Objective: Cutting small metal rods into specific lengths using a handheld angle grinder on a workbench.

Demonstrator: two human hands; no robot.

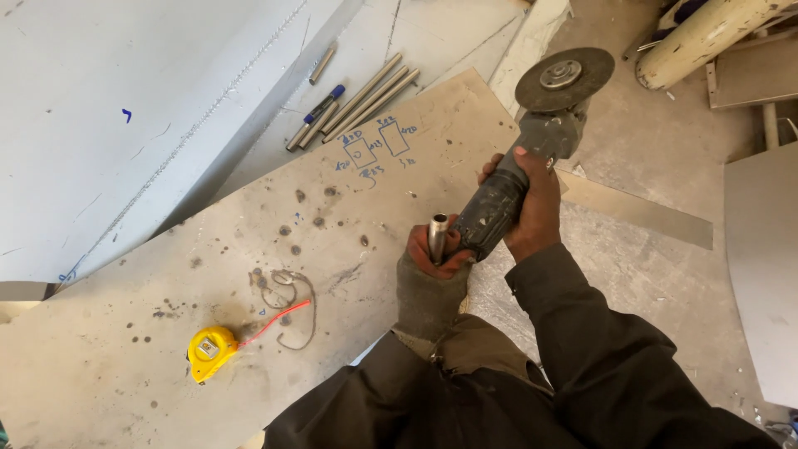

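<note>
My right hand (536,208) grips the dark body of an angle grinder (515,170), whose round disc (564,78) points up and away from me. My left hand (428,278), in a worn grey glove with red fingertips, holds a short metal tube (437,235) upright, pressed against the rear end of the grinder's handle. Both hands hover over the right edge of a stained, speckled board (249,249) with blue pen sketches on it.
A yellow tape measure (210,352) with a red strap lies at the board's near left. Several metal tubes (366,98) and a blue marker (323,104) lie at the far end. A white sheet (100,125) is at left, a cream cylinder (706,33) at top right.
</note>
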